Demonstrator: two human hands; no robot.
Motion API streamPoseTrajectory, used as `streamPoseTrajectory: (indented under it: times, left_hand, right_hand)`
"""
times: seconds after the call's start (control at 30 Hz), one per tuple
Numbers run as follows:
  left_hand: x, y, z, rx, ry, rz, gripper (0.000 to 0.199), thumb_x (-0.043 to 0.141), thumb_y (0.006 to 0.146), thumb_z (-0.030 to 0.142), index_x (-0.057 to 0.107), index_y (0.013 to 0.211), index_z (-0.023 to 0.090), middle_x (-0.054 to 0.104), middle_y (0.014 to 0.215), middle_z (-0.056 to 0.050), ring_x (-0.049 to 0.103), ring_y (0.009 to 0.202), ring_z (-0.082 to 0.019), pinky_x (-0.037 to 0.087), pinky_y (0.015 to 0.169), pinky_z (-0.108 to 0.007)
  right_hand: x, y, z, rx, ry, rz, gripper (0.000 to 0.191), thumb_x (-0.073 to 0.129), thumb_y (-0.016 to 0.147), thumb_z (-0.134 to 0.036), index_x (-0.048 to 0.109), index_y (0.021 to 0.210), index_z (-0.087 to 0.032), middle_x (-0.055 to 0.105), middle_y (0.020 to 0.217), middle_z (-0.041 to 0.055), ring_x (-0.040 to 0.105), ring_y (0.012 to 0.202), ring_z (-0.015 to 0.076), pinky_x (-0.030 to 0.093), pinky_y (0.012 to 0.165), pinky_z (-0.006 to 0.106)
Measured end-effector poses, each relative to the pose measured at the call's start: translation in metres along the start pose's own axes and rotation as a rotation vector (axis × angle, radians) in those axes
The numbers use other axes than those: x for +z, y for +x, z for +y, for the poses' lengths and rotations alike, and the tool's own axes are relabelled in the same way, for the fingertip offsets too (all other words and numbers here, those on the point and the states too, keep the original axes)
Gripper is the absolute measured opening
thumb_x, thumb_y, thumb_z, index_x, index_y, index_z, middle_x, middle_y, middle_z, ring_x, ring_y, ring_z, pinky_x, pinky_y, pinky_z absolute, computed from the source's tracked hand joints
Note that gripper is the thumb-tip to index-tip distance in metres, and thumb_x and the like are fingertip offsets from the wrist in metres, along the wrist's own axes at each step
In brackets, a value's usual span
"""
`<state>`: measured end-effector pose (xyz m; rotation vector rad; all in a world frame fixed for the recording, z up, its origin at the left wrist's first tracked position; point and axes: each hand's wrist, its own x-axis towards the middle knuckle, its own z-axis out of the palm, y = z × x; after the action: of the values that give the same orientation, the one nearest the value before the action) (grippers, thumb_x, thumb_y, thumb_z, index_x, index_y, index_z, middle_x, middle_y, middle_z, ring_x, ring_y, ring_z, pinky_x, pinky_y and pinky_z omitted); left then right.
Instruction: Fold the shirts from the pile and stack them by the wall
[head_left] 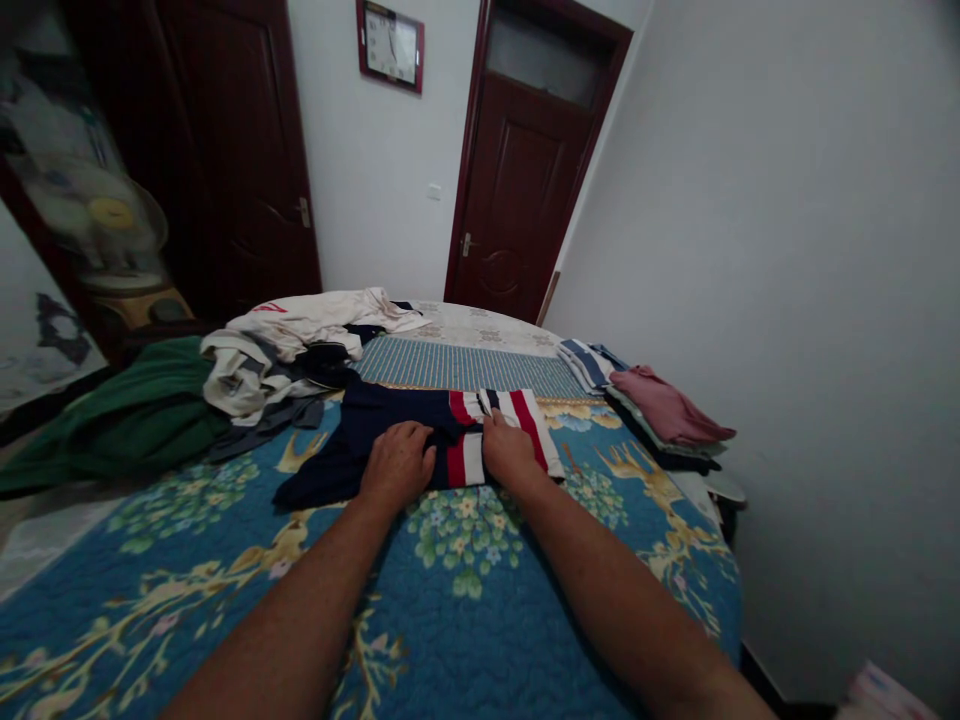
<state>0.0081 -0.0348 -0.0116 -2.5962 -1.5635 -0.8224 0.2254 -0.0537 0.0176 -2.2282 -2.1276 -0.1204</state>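
A navy garment (390, 405) with red and white bands lies across the bed, partly folded over itself. My left hand (400, 462) rests on its navy part, fingers bent and closed on the cloth near the middle. On the banded part, my right hand (508, 447) pinches a fold of the fabric between thumb and fingers. The navy end spreads out to the left, and the white and red end reaches right past my right hand. Some of the cloth under both hands is hidden.
A loose heap of clothes, with a white shirt (315, 315) and a green garment (150, 415), lies at the left. Folded clothes topped by a pink one (667, 405) sit at the bed's right edge, beside a striped folded piece (585, 365). The blue floral bedspread (465, 650) fills the foreground.
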Motion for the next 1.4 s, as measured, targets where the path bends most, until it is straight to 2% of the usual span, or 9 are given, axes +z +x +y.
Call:
streamPoseTrajectory:
  times: [0.37, 0.53, 0.63, 0.8, 0.93, 1.0, 1.1, 1.23, 1.4]
  left_hand:
    - [-0.001, -0.001, 0.001, -0.009, -0.004, -0.004, 0.03, 0.058, 0.1, 0.028, 0.074, 0.126, 0.022, 0.074, 0.13, -0.013, 0.065, 0.128, -0.032, 0.052, 0.108, -0.046]
    - [0.002, 0.0, -0.001, -0.005, 0.0, -0.01, 0.031, 0.058, 0.101, 0.028, 0.074, 0.127, 0.023, 0.073, 0.131, -0.013, 0.065, 0.129, -0.032, 0.051, 0.108, -0.046]
    - [0.003, -0.001, -0.002, 0.002, 0.0, -0.002, 0.03, 0.058, 0.101, 0.028, 0.073, 0.126, 0.022, 0.073, 0.13, -0.014, 0.065, 0.128, -0.032, 0.052, 0.108, -0.047]
    - [0.006, -0.002, -0.002, 0.06, -0.06, 0.081, 0.038, 0.06, 0.099, 0.023, 0.069, 0.135, 0.021, 0.072, 0.133, -0.015, 0.065, 0.129, -0.032, 0.053, 0.111, -0.05]
    - [0.006, -0.004, 0.008, 0.226, -0.144, 0.137, 0.052, 0.058, 0.099, 0.018, 0.06, 0.151, 0.022, 0.066, 0.148, -0.015, 0.056, 0.144, -0.033, 0.046, 0.123, -0.056]
    - [0.005, -0.006, 0.018, 0.318, -0.161, 0.108, 0.058, 0.055, 0.101, 0.016, 0.055, 0.158, 0.026, 0.058, 0.16, -0.012, 0.045, 0.156, -0.033, 0.041, 0.127, -0.057]
    - [0.005, -0.011, 0.036, 0.428, -0.146, -0.027, 0.063, 0.057, 0.102, 0.017, 0.051, 0.162, 0.034, 0.045, 0.173, -0.005, 0.03, 0.165, -0.034, 0.034, 0.131, -0.061]
    - [0.008, -0.017, 0.048, 0.448, -0.117, -0.257, 0.051, 0.062, 0.103, 0.031, 0.061, 0.154, 0.032, 0.053, 0.168, -0.007, 0.038, 0.161, -0.037, 0.032, 0.13, -0.068]
    - [0.009, -0.014, 0.044, 0.416, -0.115, -0.304, 0.044, 0.06, 0.104, 0.03, 0.068, 0.147, 0.027, 0.06, 0.161, -0.01, 0.044, 0.158, -0.034, 0.035, 0.129, -0.064]
  right_hand:
    - [-0.014, -0.001, -0.012, 0.003, 0.068, 0.064, 0.057, 0.034, 0.106, -0.011, 0.051, 0.159, -0.02, 0.046, 0.167, 0.021, 0.071, 0.124, 0.028, 0.058, 0.102, 0.042]
    - [-0.005, -0.001, -0.028, -0.028, 0.04, -0.047, 0.057, 0.04, 0.104, -0.011, 0.049, 0.16, -0.016, 0.044, 0.167, 0.0252, 0.073, 0.12, 0.0293, 0.059, 0.097, 0.042]
    - [0.001, -0.002, -0.028, -0.056, 0.086, -0.018, 0.058, 0.042, 0.103, -0.013, 0.048, 0.161, -0.015, 0.045, 0.167, 0.0246, 0.071, 0.125, 0.0314, 0.059, 0.099, 0.043]
    - [-0.003, -0.002, -0.011, -0.194, 0.498, 0.052, 0.056, 0.059, 0.102, -0.03, 0.056, 0.158, -0.021, 0.061, 0.157, 0.0139, 0.065, 0.136, 0.0283, 0.052, 0.113, 0.041]
    - [-0.016, 0.002, 0.031, -0.14, 0.856, 0.088, 0.043, 0.049, 0.104, -0.029, 0.071, 0.14, -0.024, 0.081, 0.121, 0.0061, 0.075, 0.111, 0.024, 0.057, 0.105, 0.041]
    - [-0.017, 0.001, 0.055, -0.067, 0.779, 0.222, 0.044, 0.044, 0.103, -0.024, 0.075, 0.134, -0.02, 0.081, 0.12, 0.0082, 0.074, 0.114, 0.0245, 0.055, 0.11, 0.042]
    - [-0.002, -0.008, 0.079, -0.029, 0.488, 0.321, 0.049, 0.043, 0.103, -0.022, 0.069, 0.142, -0.012, 0.069, 0.146, 0.0172, 0.062, 0.139, 0.0274, 0.042, 0.124, 0.043]
    - [0.026, -0.025, 0.08, -0.056, 0.258, 0.116, 0.063, 0.048, 0.108, -0.041, 0.048, 0.164, -0.012, 0.043, 0.172, 0.0188, 0.036, 0.161, 0.033, 0.026, 0.132, 0.052]
    - [0.029, -0.029, 0.071, 0.018, 0.244, -0.015, 0.068, 0.04, 0.112, -0.051, 0.036, 0.171, -0.019, 0.029, 0.179, 0.0145, 0.022, 0.167, 0.0336, 0.016, 0.133, 0.063]
